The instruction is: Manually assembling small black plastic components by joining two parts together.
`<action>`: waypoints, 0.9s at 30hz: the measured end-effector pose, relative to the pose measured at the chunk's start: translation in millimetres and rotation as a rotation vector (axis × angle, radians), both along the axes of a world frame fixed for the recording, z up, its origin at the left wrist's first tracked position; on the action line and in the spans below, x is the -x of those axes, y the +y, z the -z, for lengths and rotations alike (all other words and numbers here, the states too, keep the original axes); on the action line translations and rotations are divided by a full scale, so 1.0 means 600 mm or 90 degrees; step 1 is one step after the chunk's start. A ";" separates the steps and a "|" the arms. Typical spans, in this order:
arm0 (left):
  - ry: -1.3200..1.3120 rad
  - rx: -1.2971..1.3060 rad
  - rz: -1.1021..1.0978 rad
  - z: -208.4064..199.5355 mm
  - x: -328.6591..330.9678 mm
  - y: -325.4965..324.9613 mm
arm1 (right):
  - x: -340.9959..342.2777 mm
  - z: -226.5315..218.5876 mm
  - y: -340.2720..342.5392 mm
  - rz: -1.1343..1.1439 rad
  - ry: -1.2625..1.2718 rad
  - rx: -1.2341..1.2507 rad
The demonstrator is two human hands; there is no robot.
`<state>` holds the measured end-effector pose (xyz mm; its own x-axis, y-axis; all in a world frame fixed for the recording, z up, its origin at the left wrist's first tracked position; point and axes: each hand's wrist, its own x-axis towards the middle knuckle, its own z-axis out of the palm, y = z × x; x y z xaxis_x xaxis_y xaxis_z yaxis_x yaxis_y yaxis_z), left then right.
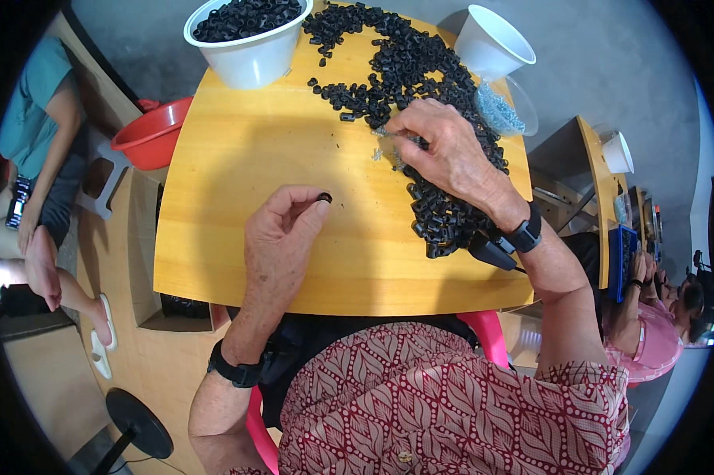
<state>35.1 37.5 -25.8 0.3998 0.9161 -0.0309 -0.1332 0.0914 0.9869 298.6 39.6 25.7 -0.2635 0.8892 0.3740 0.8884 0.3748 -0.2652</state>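
Between thumb and forefinger, my left hand grips a small black plastic part over the bare middle of the yellow wooden table. My right hand is closed in a pinch at a few tiny silvery metal pieces, which look like screws. Whatever those fingertips hold is too small to tell. Beneath and around the right hand spreads a long heap of the same black parts, running up to the table's far edge.
A white tub full of black parts stands far left; another white tub is far right, beside a clear dish of silvery pieces. Left of the table are a red basin and a seated person. Another person sits right.
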 end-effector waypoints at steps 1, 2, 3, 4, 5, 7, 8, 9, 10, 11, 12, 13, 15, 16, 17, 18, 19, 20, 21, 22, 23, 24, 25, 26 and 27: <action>-0.007 -0.003 -0.001 0.001 0.000 0.000 | -0.001 0.004 0.002 -0.004 -0.013 0.008; -0.007 -0.004 -0.001 0.001 0.000 0.001 | 0.002 0.008 0.003 -0.004 -0.013 0.008; -0.001 0.002 0.000 0.000 0.001 0.001 | 0.007 0.011 0.003 0.003 -0.035 0.018; 0.004 0.007 0.002 0.000 0.001 0.001 | 0.012 0.013 0.002 0.011 -0.057 0.028; 0.004 0.007 0.001 -0.001 0.002 0.000 | 0.018 0.014 -0.001 0.010 -0.057 0.028; 0.009 0.023 0.001 -0.001 0.002 0.000 | 0.032 0.013 -0.004 0.073 -0.116 0.046; 0.008 0.023 0.002 -0.001 0.002 0.000 | 0.033 0.017 -0.005 0.070 -0.129 0.027; 0.001 0.023 0.003 -0.001 0.002 0.000 | 0.035 0.021 -0.005 0.071 -0.129 0.027; -0.006 0.024 0.005 -0.001 0.002 -0.001 | 0.037 0.025 -0.006 0.074 -0.138 0.022; -0.006 0.024 0.004 -0.001 0.002 0.000 | 0.038 0.028 -0.006 0.075 -0.146 0.015; -0.005 0.021 0.007 -0.002 0.002 0.000 | 0.036 0.032 -0.005 0.075 -0.147 0.015; -0.004 0.017 0.010 -0.003 0.002 0.000 | 0.034 0.035 -0.005 0.066 -0.144 0.006; -0.007 0.018 0.010 0.001 0.002 0.001 | 0.033 0.038 -0.004 0.055 -0.141 -0.003; -0.010 0.018 0.011 0.002 0.002 0.002 | 0.034 0.038 -0.003 0.055 -0.134 -0.003; -0.010 0.018 0.010 0.003 0.002 0.002 | 0.034 0.038 -0.003 0.054 -0.126 -0.003; -0.009 0.020 0.007 0.003 0.001 0.002 | 0.031 0.031 0.000 0.054 -0.126 -0.003; -0.008 0.022 0.005 0.003 0.000 0.002 | 0.023 0.017 0.003 0.050 -0.088 -0.029; -0.007 0.023 0.004 0.001 0.001 0.000 | 0.022 0.000 0.003 0.046 -0.049 -0.053; 0.000 0.017 0.003 -0.002 0.003 0.000 | 0.031 -0.024 0.000 0.041 -0.061 -0.160; 0.006 0.010 0.003 -0.002 0.005 -0.001 | 0.040 -0.045 -0.002 0.032 -0.023 -0.204; 0.005 0.009 0.004 -0.002 0.003 0.000 | 0.043 -0.060 -0.005 0.025 0.012 -0.252; -0.001 0.014 -0.001 -0.002 0.003 -0.001 | 0.043 -0.061 -0.007 0.026 0.011 -0.253; -0.008 0.019 -0.007 -0.001 0.002 -0.001 | 0.043 -0.059 -0.009 -0.004 -0.017 -0.307; -0.009 0.017 -0.005 -0.001 0.000 0.000 | 0.041 -0.058 -0.011 -0.033 -0.046 -0.363; -0.013 0.014 0.001 0.000 0.000 0.000 | 0.038 -0.037 -0.017 -0.035 -0.090 -0.323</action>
